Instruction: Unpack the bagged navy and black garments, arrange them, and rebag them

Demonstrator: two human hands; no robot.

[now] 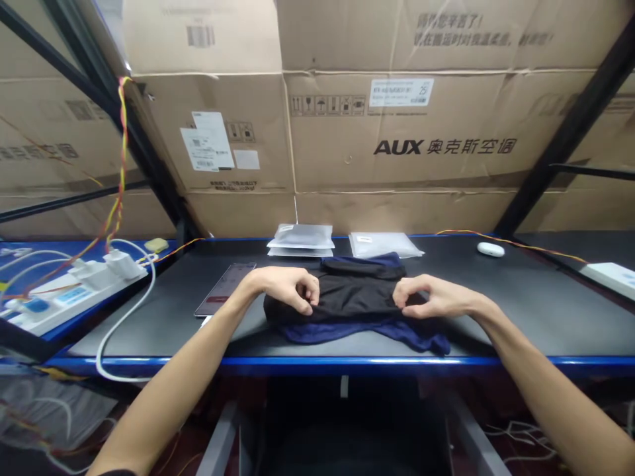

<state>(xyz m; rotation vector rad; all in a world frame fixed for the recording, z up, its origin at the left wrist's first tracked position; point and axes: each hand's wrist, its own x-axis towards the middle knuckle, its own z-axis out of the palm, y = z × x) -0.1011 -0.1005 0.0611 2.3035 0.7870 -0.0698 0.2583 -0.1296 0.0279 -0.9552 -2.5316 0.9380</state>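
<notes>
A black garment [350, 296] lies on top of a dark blue garment [397, 330] in the middle of the dark table [520, 311]. My left hand [290, 289] pinches the left edge of the black garment with curled fingers. At the garment's right edge, my right hand [429, 297] pinches the black cloth the same way. Both forearms reach in from the near edge of the table.
A phone [225, 287] lies left of my left hand. Clear plastic bags [301, 239] [381, 244] sit behind the garments. A white case [490, 249] lies at the back right. A power strip with chargers [84, 281] and cables is on the left. Cardboard boxes [397, 132] form the back wall.
</notes>
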